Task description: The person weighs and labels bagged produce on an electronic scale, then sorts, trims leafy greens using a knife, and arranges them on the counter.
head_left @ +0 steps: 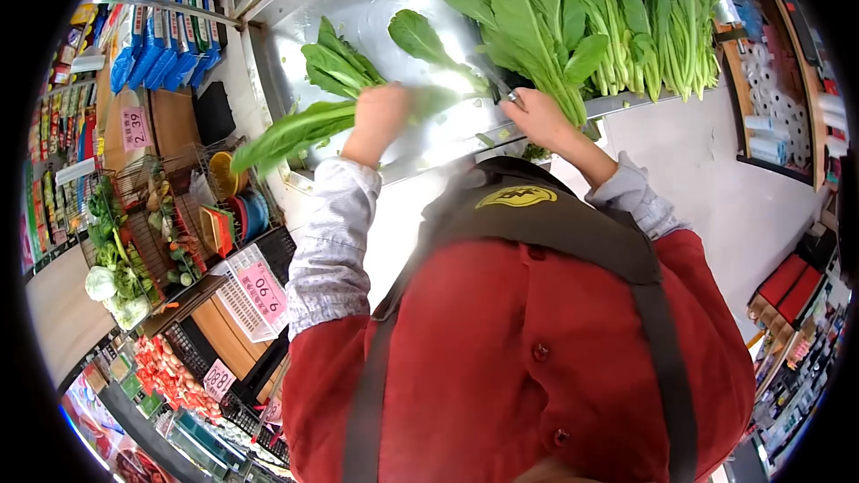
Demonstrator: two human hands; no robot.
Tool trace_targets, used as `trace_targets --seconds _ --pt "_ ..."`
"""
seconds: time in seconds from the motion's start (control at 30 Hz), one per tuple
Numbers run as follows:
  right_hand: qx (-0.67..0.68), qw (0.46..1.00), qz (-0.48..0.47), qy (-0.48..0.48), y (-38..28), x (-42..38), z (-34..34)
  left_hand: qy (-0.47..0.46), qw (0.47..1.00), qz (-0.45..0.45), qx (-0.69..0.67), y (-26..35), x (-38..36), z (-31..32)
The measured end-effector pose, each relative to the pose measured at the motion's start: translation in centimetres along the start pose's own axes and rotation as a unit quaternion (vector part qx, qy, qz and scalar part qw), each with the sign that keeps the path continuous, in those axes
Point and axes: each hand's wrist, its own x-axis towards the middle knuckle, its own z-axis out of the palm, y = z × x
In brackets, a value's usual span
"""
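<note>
My left hand is closed around a leafy green. Its leaves trail to the left, and its stem end, smeared by motion, points toward my right hand. In my right hand is a knife, its blade angled up and left over the metal tray. Just beyond my left hand lies a small bunch of greens. A single loose leaf rests on the tray between the hands. To the right, a pile of long-stemmed leafy greens fills that end.
Leaf scraps lie along the tray's front rim. On the left stand wire baskets of vegetables and a rack of blue packages. A shelf with white rolls is at the right. Pale floor shows beside me.
</note>
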Motion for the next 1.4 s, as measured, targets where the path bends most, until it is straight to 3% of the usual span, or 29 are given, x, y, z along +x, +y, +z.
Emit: trace_targets --seconds 0.2,0.23,0.4,0.5,0.53,0.6,0.67,0.73,0.8,0.83,0.9,0.97,1.0,1.1,1.17,1.2,1.27,1.4 --pt "-0.017 1.000 0.018 -0.012 2.6 -0.9 0.6 0.027 0.987 0.126 0.093 1.2 0.1 2.4" --pt "-0.024 0.999 0.017 -0.020 2.2 -1.3 0.6 -0.009 0.984 0.126 0.126 1.3 0.2 2.6" --pt "0.021 0.996 0.080 -0.044 1.4 -2.3 1.1 0.016 0.989 0.123 0.077 0.1 -0.6 3.0" --pt "0.031 0.997 -0.046 0.058 4.3 -2.3 1.7 0.075 0.986 0.141 -0.037 -0.9 -0.2 4.8" --pt "0.032 0.991 -0.076 0.105 5.1 -2.0 1.8 0.039 0.990 0.127 -0.039 -0.8 -0.2 4.6" --pt "0.033 0.998 0.045 0.032 0.4 -3.5 -3.5 0.064 0.987 0.138 -0.055 -0.8 0.0 5.4" --pt "0.042 0.992 0.053 0.105 2.3 -4.0 -5.9 0.056 0.988 0.122 -0.070 -0.3 0.3 5.0" --pt "0.082 0.938 0.045 0.334 4.5 -3.6 -9.1 0.084 0.984 0.136 -0.076 0.0 0.8 5.5" --pt "0.021 0.880 0.099 0.465 6.0 -4.1 -13.8 0.053 0.993 0.093 -0.052 0.1 1.4 5.8" --pt "-0.005 0.865 0.136 0.484 6.6 -4.5 -16.2 0.055 0.992 0.100 -0.052 0.1 1.8 5.9" --pt "-0.030 0.847 0.172 0.503 8.5 -5.0 -19.1 -0.041 0.994 0.016 -0.096 -0.1 2.5 6.2" --pt "-0.222 0.809 0.185 0.511 11.8 -4.9 -19.9 0.009 0.997 0.044 -0.064 -0.3 2.4 6.9" --pt "-0.221 0.809 0.183 0.513 12.8 -4.8 -19.9 0.059 0.995 0.069 -0.034 -0.4 2.4 7.0" --pt "-0.265 0.802 0.171 0.507 15.0 -4.3 -20.3 0.061 0.995 0.075 -0.035 0.0 2.3 6.8" --pt "-0.340 0.761 0.113 0.540 16.0 -4.3 -20.6 0.050 0.995 0.070 -0.043 -0.1 2.5 7.2" --pt "-0.340 0.761 0.112 0.541 16.3 -4.4 -20.9 0.051 0.995 0.070 -0.043 0.0 2.6 7.2" --pt "-0.216 0.835 0.166 0.478 16.7 -4.5 -21.8 0.056 0.995 0.067 -0.043 0.1 2.8 7.2" --pt "-0.180 0.867 0.093 0.456 15.2 -6.6 -23.8 0.055 0.996 0.040 -0.058 0.4 2.5 6.4"
